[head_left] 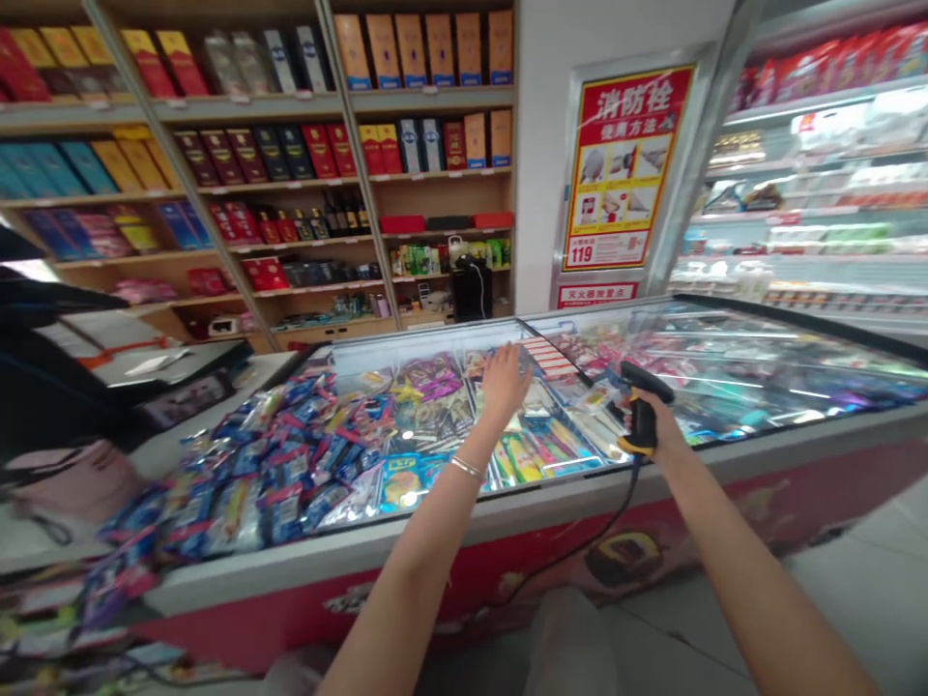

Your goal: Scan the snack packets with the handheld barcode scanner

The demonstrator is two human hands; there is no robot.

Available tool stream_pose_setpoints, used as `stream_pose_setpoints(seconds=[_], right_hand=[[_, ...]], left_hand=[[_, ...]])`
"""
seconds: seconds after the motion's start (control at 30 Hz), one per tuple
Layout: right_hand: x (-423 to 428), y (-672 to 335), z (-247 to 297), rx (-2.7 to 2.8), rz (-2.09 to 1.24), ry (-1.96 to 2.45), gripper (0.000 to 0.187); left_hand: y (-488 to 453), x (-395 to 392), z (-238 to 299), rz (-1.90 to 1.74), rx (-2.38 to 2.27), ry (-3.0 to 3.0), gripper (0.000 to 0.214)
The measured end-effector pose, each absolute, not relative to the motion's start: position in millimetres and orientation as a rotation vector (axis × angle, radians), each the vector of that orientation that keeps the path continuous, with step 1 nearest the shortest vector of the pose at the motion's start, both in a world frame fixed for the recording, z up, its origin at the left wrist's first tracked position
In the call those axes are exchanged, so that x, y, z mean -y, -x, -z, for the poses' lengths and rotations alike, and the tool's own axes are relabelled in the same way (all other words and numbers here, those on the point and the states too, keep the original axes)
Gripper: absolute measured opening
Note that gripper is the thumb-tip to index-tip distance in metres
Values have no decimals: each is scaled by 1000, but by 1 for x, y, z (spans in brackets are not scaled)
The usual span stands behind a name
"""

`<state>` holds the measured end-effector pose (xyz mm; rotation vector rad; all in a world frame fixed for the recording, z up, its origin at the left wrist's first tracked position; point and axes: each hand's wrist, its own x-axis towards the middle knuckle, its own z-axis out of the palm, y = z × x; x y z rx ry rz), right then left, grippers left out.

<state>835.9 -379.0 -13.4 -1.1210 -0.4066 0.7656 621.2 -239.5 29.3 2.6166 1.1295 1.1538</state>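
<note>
I stand at a chest freezer [507,517] with a red front, full of wrapped ice creams. My left hand [506,379] reaches out over its middle with the fingers stretched flat, holding nothing, close to the edge of the sliding glass lid [725,358]. A thin bracelet [465,468] sits on that wrist. My right hand [652,425] is closed round the grip of a black and yellow barcode scanner [641,406], whose head points left over the freezer. Its black cable [580,551] hangs down the freezer's front.
A heap of blue and pink packets [275,464] covers the freezer's left end. A counter with a pink bag [72,478] stands at left. Wooden shelves of boxed goods [290,155] fill the back wall. A red fire-hydrant poster [623,169] and an open chiller [819,184] are at right.
</note>
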Motion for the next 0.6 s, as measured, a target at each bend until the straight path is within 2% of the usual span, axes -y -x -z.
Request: stream_pose_setpoints(seconds=[0.13,0.27,0.43,0.6], right_hand=[[346,-767,-12,460,-948,1027,7],[302,-688,-30,611,-1056,973,10],[254,-603,-28,751,-1244,965,12],[214,-546,-4,851,-1430,1028,20]], left_hand=[[-510,209,-71,-1351,-1374,-2495,42],[-409,188,-88,-1373,-1647,-2429,35],[-306,168,-80,-1305,-2050,-2317,32],[-255,143,-51,-1106,-2372,-2180,35]])
